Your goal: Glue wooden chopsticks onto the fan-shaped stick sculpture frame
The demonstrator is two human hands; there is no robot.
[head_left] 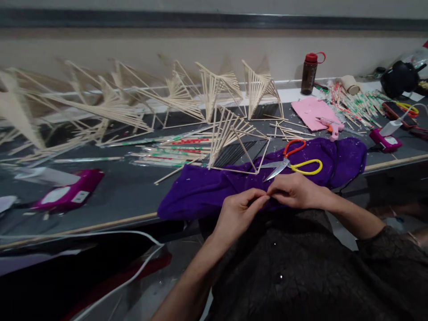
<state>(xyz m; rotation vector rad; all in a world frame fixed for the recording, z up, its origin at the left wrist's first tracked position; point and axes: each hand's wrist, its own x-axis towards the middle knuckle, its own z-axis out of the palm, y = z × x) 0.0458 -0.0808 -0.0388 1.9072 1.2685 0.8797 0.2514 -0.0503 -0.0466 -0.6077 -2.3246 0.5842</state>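
Observation:
My left hand [239, 211] and my right hand [292, 191] meet at the fingertips over the front edge of a purple cloth [197, 189]. Both are pinched closed, and whatever lies between the fingertips is too small to make out. Just beyond my right hand, scissors with one red and one yellow handle [306, 167] rest on the cloth, blades parted and pointing left. A small frame of thin wooden sticks [234, 170] stands behind the cloth, its front corner close to the scissor blades.
Several stick structures [264, 89] line the wall. Wrapped sticks [174, 151] lie left of centre. A pink glue gun [334, 127] rests by a pink cloth [309, 111], with a brown bottle [309, 76] behind. Magenta power blocks [90, 183] sit at both sides; a white cable [143, 263] hangs front left.

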